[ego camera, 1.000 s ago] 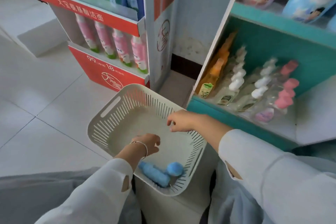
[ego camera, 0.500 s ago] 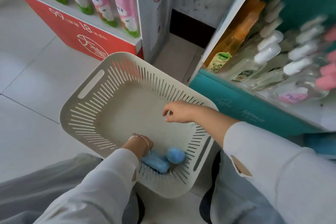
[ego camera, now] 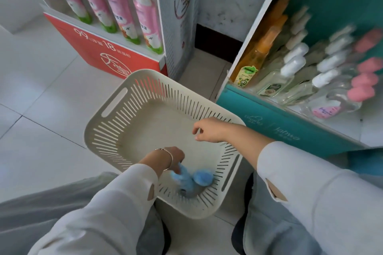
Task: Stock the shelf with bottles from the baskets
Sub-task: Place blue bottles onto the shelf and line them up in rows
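White tiles (ego camera: 43, 85) carry the basket (ego camera: 94, 130) beside a teal shelf (ego camera: 244, 109).

A blue bottle (ego camera: 185, 180) was seen in the near corner of the cream slotted basket (ego camera: 116, 130). Clear bottles (ego camera: 275, 80) were ranged on the teal shelf (ego camera: 269, 122).

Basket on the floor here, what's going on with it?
A person is low beside the white basket on the tiled floor. Their left hand reaches into its near corner and grips a blue bottle, the only one visible inside. The right hand hovers over the basket, fingers loosely curled, holding nothing. The teal shelf to the right already holds rows of other bottles with orange, white and pink tops.
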Tool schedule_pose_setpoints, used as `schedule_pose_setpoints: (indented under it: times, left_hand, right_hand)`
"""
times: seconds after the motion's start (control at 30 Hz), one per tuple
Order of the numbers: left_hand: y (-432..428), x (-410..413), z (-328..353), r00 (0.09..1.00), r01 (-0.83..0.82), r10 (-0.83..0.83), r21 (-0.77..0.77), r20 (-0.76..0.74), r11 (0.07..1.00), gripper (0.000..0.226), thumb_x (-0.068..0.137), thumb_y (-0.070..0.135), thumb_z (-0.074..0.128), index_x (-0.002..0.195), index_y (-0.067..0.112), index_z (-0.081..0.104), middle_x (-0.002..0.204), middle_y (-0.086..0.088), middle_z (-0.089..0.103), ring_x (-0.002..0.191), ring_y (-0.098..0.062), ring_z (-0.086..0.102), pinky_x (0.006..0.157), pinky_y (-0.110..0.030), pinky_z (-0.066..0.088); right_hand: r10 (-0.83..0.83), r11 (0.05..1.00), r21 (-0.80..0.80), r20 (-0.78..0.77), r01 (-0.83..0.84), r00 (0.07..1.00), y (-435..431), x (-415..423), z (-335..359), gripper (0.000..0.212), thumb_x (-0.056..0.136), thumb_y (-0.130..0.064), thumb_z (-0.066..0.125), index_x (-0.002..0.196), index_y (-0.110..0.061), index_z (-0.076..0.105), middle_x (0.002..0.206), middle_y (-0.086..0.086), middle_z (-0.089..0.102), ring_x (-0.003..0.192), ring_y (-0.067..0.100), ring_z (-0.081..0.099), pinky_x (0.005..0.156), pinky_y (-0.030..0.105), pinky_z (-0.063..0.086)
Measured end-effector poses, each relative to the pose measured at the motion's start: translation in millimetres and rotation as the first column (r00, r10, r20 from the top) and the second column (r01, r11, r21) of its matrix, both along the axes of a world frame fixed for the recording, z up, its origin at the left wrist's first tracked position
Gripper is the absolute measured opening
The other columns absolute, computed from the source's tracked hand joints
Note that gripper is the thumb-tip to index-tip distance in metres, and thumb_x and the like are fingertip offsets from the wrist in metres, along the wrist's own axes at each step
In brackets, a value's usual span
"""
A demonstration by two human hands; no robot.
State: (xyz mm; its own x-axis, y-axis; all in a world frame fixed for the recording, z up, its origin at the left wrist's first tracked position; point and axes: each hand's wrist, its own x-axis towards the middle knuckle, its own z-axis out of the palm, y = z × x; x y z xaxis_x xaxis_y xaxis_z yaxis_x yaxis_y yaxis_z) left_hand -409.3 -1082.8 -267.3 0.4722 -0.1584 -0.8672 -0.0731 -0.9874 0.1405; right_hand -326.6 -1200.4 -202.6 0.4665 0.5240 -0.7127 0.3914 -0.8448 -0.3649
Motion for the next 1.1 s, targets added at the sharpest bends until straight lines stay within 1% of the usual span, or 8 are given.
schedule_pose_setpoints:
  times: [0.27, 0.43, 0.6, 0.8, 0.87, 0.93, 1.03, 1.1]
  left_hand:
    - [9, -5, 87, 0.940, -0.108, 0.083, 0.060, 0.331, 0.992, 0.036, 0.089, 0.031, 0.051, 0.122, 0.015, 0.052, 0.125, -0.009, 0.056, 0.114, -0.029, 0.055, 0.086, -0.033, 0.046]
    - [10, -9, 161, 0.786, -0.248, 0.262, -0.103, 0.560, 0.963, 0.032, 0.089, 0.032, 0.052, 0.114, 0.014, 0.051, 0.116, -0.009, 0.059, 0.103, -0.030, 0.058, 0.085, -0.036, 0.050]
    - [-6, -15, 238, 0.600, -0.268, 0.335, -0.211, 0.727, 0.940, 0.030, 0.090, 0.039, 0.050, 0.105, 0.014, 0.054, 0.103, -0.011, 0.063, 0.095, -0.030, 0.059, 0.078, -0.035, 0.047]
    - [-49, -17, 307, 0.363, -0.261, 0.537, -0.470, 0.762, 0.843, 0.031, 0.088, 0.044, 0.052, 0.069, 0.022, 0.041, 0.075, -0.001, 0.051, 0.072, -0.021, 0.050, 0.062, -0.028, 0.036]
    - [-62, -14, 324, 0.310, -0.199, 0.616, -0.584, 0.724, 0.787, 0.026, 0.090, 0.041, 0.053, 0.077, 0.020, 0.046, 0.075, -0.001, 0.050, 0.073, -0.019, 0.050, 0.064, -0.027, 0.036]
    - [-74, -9, 339, 0.304, -0.113, 0.732, -0.740, 0.610, 0.663, 0.022, 0.093, 0.035, 0.051, 0.087, 0.014, 0.055, 0.077, 0.000, 0.051, 0.075, -0.016, 0.049, 0.067, -0.025, 0.036]
    - [-88, -3, 354, 0.320, -0.038, 0.844, -0.884, 0.430, 0.465, 0.028, 0.095, 0.026, 0.048, 0.113, 0.006, 0.057, 0.088, -0.003, 0.054, 0.082, -0.016, 0.051, 0.065, -0.021, 0.040]
    - [-97, -1, 357, 0.364, -0.037, 0.845, -0.901, 0.391, 0.433, 0.032, 0.094, 0.022, 0.052, 0.122, 0.007, 0.051, 0.097, -0.005, 0.055, 0.088, -0.017, 0.054, 0.069, -0.019, 0.044]
  right_hand:
    - [0.004, 0.998, 0.064, 0.128, -0.012, 0.992, -16, -20, 80, 0.033, 0.094, -0.023, 0.053, 0.126, -0.015, 0.056, 0.128, 0.006, 0.055, 0.110, 0.022, 0.056, 0.088, 0.031, 0.047]
    - [-0.025, 0.994, 0.109, 0.222, 0.000, 0.975, -33, -38, 133, 0.036, 0.094, -0.025, 0.054, 0.129, -0.015, 0.054, 0.131, 0.006, 0.055, 0.114, 0.023, 0.055, 0.092, 0.032, 0.046]
    - [-0.227, 0.944, 0.293, 0.237, 0.153, 0.945, -48, -54, 174, 0.065, 0.086, -0.024, 0.066, 0.142, -0.018, 0.035, 0.139, 0.007, 0.047, 0.124, 0.023, 0.049, 0.101, 0.036, 0.043]
    - [-0.442, 0.723, 0.594, 0.005, 0.353, 0.897, -59, -71, 220, 0.069, 0.076, -0.013, 0.075, 0.135, -0.020, 0.041, 0.132, 0.004, 0.053, 0.120, 0.019, 0.051, 0.100, 0.031, 0.043]
    - [-0.479, 0.696, 0.639, 0.075, 0.327, 0.874, -67, -70, 236, 0.069, 0.078, -0.013, 0.074, 0.136, -0.019, 0.039, 0.133, 0.005, 0.052, 0.124, 0.022, 0.049, 0.103, 0.034, 0.041]
    - [-0.540, 0.644, 0.680, 0.082, 0.349, 0.838, -78, -65, 251, 0.065, 0.077, -0.017, 0.075, 0.134, -0.018, 0.041, 0.131, 0.007, 0.054, 0.122, 0.025, 0.051, 0.104, 0.041, 0.042]
    - [-0.666, 0.493, 0.748, -0.004, 0.445, 0.746, -101, -59, 276, 0.063, 0.076, -0.023, 0.076, 0.130, -0.017, 0.044, 0.125, 0.006, 0.057, 0.115, 0.024, 0.055, 0.101, 0.044, 0.045]
    - [-0.723, 0.373, 0.811, -0.051, 0.451, 0.689, -119, -56, 291, 0.058, 0.075, -0.024, 0.077, 0.124, -0.019, 0.047, 0.120, 0.004, 0.060, 0.107, 0.019, 0.058, 0.093, 0.036, 0.050]
